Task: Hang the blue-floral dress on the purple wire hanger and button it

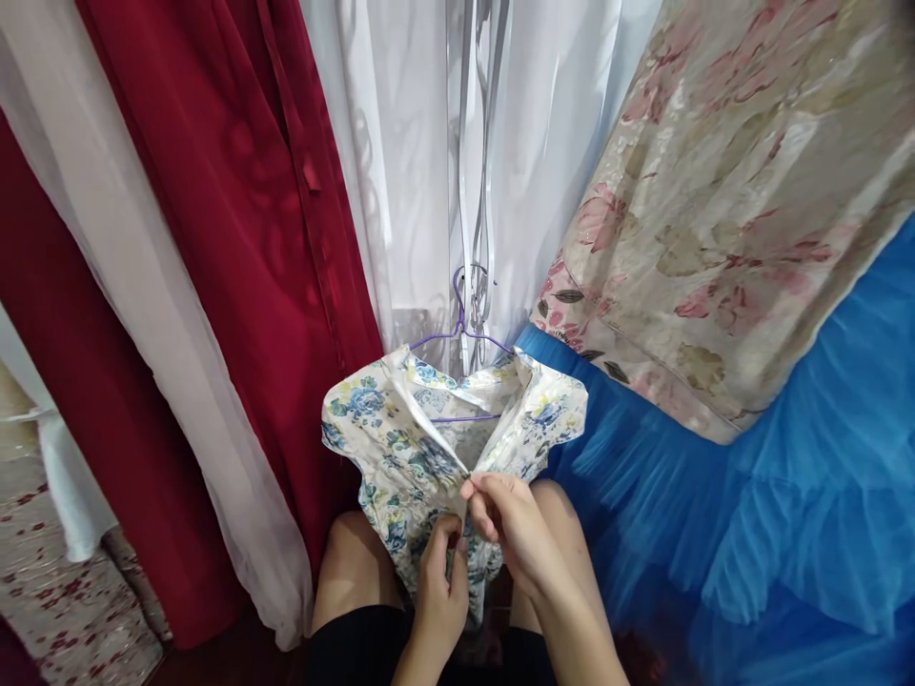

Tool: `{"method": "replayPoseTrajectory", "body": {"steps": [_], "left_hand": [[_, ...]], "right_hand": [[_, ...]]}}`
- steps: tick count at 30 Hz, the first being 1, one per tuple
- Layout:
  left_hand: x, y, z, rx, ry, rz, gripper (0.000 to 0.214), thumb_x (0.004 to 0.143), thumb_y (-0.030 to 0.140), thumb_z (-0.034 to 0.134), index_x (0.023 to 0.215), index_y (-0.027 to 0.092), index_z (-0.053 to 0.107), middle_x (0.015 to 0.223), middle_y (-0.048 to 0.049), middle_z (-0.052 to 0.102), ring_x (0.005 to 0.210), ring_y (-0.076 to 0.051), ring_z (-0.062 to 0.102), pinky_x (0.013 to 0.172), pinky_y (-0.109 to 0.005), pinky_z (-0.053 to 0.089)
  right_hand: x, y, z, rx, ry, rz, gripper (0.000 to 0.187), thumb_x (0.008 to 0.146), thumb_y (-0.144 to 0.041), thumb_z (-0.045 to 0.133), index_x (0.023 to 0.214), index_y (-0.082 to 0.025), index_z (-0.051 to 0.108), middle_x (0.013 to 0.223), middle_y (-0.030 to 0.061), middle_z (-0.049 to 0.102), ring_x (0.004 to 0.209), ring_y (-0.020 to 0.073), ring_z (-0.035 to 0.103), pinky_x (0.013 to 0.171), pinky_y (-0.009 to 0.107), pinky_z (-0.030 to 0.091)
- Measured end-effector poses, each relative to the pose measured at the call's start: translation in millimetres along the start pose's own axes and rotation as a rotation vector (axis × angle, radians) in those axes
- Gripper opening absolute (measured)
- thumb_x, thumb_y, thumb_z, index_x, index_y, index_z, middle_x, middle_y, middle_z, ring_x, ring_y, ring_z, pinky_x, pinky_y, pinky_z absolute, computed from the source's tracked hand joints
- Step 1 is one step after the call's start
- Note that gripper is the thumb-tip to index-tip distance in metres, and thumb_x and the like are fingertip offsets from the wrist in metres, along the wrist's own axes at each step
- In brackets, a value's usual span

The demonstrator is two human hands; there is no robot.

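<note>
A short-sleeved white garment with blue and yellow flowers [396,448] hangs on a thin purple hanger [461,326], between my knees. Its V-neck lies open at the top, and the hanger's bar shows inside. At the base of the V, my right hand [511,524] pinches the edge of the front opening between thumb and fingertips. Lower down, my left hand [444,576] has its thumb and bent fingers closed on the same front edge. Whether a fastener sits under my fingers is too small to tell.
White fabric with dangling ribbons [486,143] hangs behind the hanger. To the left hang dark red cloth [243,238] and pale sheer cloth [178,362]. A beige floral dress [715,238] and blue ruffled tulle [807,476] crowd the right. My bare knees [357,562] flank the garment.
</note>
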State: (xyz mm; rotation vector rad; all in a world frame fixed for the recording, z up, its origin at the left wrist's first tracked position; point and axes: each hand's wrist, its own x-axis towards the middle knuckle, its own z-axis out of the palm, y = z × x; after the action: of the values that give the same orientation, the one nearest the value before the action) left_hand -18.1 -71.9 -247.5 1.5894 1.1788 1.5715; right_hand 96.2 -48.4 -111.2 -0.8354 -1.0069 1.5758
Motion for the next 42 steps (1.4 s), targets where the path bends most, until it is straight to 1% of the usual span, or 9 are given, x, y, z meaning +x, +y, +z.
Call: {"method": "replayPoseTrajectory", "body": {"steps": [10, 15, 19, 23, 27, 29, 32, 35, 42], "left_hand": [[0, -12, 10.6, 0.023, -0.022, -0.090, 0.033, 0.096, 0.049, 0.052, 0.102, 0.021, 0.068, 0.095, -0.0108, 0.070, 0.094, -0.028, 0.067, 0.088, -0.037, 0.053], [-26, -31, 12.0, 0.027, 0.006, -0.170, 0.034, 0.097, 0.049, 0.052, 0.110, 0.022, 0.068, 0.107, -0.0133, 0.071, 0.106, -0.030, 0.067, 0.096, -0.040, 0.052], [-22, -38, 5.1, 0.018, 0.006, -0.159, 0.031, 0.098, 0.048, 0.053, 0.103, 0.021, 0.068, 0.098, -0.0109, 0.070, 0.095, -0.027, 0.067, 0.087, -0.036, 0.054], [18, -3, -9.6, 0.021, 0.098, -0.035, 0.027, 0.093, 0.047, 0.062, 0.093, 0.020, 0.067, 0.087, -0.0069, 0.066, 0.084, -0.023, 0.065, 0.078, -0.031, 0.053], [88, 76, -30.9, 0.072, 0.252, 0.263, 0.026, 0.097, 0.036, 0.061, 0.119, 0.023, 0.065, 0.102, -0.0064, 0.068, 0.094, -0.020, 0.065, 0.087, -0.031, 0.051], [121, 118, -39.0, 0.152, 0.203, 0.476, 0.034, 0.100, 0.030, 0.056, 0.133, 0.024, 0.059, 0.096, -0.0039, 0.067, 0.087, -0.017, 0.063, 0.086, -0.031, 0.051], [154, 162, -44.1, 0.350, 0.048, 0.614, 0.020, 0.102, 0.026, 0.053, 0.114, 0.022, 0.068, 0.097, -0.0040, 0.068, 0.091, -0.017, 0.064, 0.085, -0.030, 0.050], [163, 174, -44.2, 0.487, 0.025, 0.688, 0.017, 0.102, 0.026, 0.051, 0.099, 0.020, 0.067, 0.094, -0.0050, 0.068, 0.091, -0.019, 0.064, 0.083, -0.032, 0.049], [166, 162, -42.5, 0.602, 0.165, 0.786, 0.013, 0.100, 0.025, 0.055, 0.095, 0.021, 0.065, 0.090, -0.0036, 0.069, 0.090, -0.021, 0.063, 0.092, -0.038, 0.045]], "right_hand": [[55, -91, 29, -0.023, -0.042, -0.256, 0.022, 0.075, -0.036, 0.057, 0.064, -0.017, 0.061, 0.034, -0.0089, 0.037, 0.036, 0.0064, 0.021, 0.043, 0.025, 0.014], [54, -97, 37, 0.004, -0.004, -0.312, 0.022, 0.075, -0.036, 0.058, 0.066, -0.016, 0.063, 0.035, -0.0082, 0.039, 0.037, 0.0070, 0.024, 0.042, 0.024, 0.017], [50, -79, 35, -0.044, -0.010, -0.330, 0.025, 0.078, -0.038, 0.058, 0.068, -0.016, 0.065, 0.037, -0.0065, 0.045, 0.037, 0.0073, 0.030, 0.042, 0.023, 0.020], [41, -66, 32, -0.170, -0.006, -0.367, 0.028, 0.083, -0.037, 0.055, 0.068, -0.016, 0.065, 0.039, -0.0056, 0.049, 0.037, 0.0079, 0.036, 0.042, 0.022, 0.025], [29, -74, 31, -0.282, -0.021, -0.401, 0.032, 0.085, -0.038, 0.054, 0.065, -0.016, 0.066, 0.039, -0.0052, 0.048, 0.036, 0.0084, 0.038, 0.043, 0.023, 0.028], [24, -82, 30, -0.307, -0.030, -0.428, 0.032, 0.086, -0.037, 0.053, 0.065, -0.017, 0.066, 0.038, -0.0057, 0.047, 0.035, 0.0084, 0.038, 0.043, 0.023, 0.028], [25, -86, 28, -0.328, -0.039, -0.460, 0.031, 0.087, -0.036, 0.053, 0.066, -0.017, 0.066, 0.038, -0.0065, 0.046, 0.035, 0.0082, 0.037, 0.043, 0.023, 0.029], [36, -77, 24, -0.357, -0.010, -0.475, 0.033, 0.088, -0.038, 0.053, 0.065, -0.017, 0.065, 0.038, -0.0065, 0.044, 0.036, 0.0085, 0.035, 0.043, 0.024, 0.027], [61, -51, 17, -0.386, 0.029, -0.419, 0.036, 0.088, -0.042, 0.054, 0.062, -0.017, 0.062, 0.041, -0.0065, 0.041, 0.038, 0.0086, 0.032, 0.042, 0.025, 0.022]]}}
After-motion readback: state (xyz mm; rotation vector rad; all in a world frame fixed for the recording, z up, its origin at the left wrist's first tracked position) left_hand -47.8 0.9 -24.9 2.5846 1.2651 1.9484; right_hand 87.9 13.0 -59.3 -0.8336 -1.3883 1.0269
